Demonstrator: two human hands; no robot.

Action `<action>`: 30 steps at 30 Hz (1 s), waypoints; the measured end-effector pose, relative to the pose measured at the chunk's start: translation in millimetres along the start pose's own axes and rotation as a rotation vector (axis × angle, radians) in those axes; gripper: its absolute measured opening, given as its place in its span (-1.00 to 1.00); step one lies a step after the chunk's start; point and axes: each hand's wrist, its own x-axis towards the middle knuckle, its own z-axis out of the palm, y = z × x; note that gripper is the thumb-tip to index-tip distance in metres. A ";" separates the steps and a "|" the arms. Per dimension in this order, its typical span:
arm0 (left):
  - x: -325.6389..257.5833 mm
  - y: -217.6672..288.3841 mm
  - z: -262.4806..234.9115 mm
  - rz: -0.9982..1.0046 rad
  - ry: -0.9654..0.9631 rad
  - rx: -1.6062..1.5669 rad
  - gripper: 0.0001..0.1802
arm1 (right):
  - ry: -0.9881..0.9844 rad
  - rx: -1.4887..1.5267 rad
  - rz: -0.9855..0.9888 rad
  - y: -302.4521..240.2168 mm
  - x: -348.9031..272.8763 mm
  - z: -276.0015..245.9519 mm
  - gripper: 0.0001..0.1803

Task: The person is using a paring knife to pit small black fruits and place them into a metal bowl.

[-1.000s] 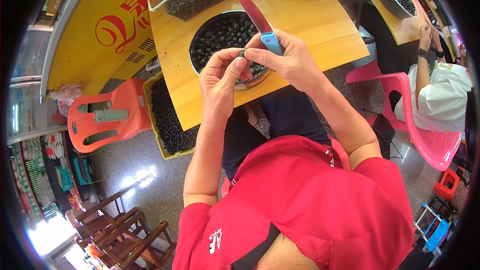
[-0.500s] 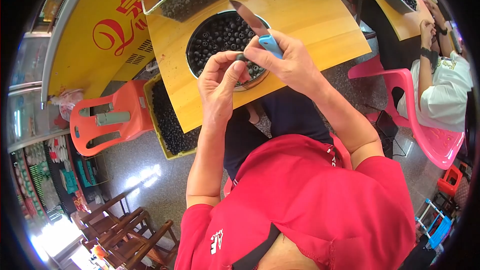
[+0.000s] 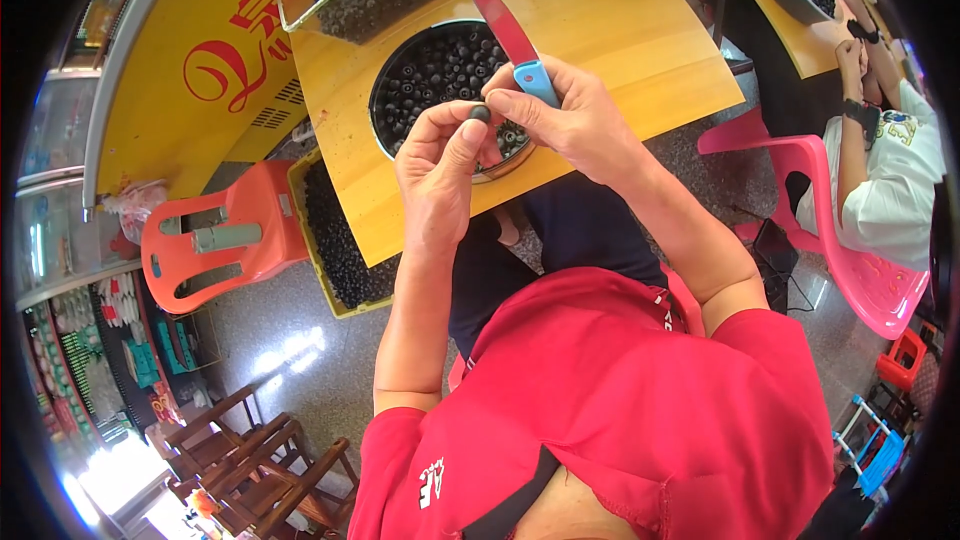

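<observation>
A small dark round fruit (image 3: 480,113) is pinched tight in the left hand (image 3: 440,165) fingertips, just above the round metal basin (image 3: 385,100) of the same fruit. A blue-handled knife (image 3: 515,45) is gripped firmly in the right hand (image 3: 570,125), blade up. Looks like mid-trimming; next the blade probably needs bringing carefully onto the fruit.

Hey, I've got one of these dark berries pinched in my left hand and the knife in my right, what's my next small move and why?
Probably bring the knife blade down to the berry. The left hand pinches it at the fingertips above the round pan, while the right hand holds the blue handle with the blade pointing up and away, not touching the berry.
</observation>
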 end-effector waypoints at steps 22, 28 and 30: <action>2.0 0.2 0.4 0.088 -0.014 -0.077 -0.79 | 0.058 -0.984 -0.557 4.7 -5.6 -4.7 -0.79; 1.3 0.7 1.8 0.089 0.005 -0.081 -0.80 | 0.057 -0.988 -0.574 6.8 -4.0 -4.6 -0.79; 0.6 0.8 2.0 0.096 -0.002 -0.077 -0.80 | 0.066 -0.983 -0.572 9.1 -3.2 -5.6 -0.79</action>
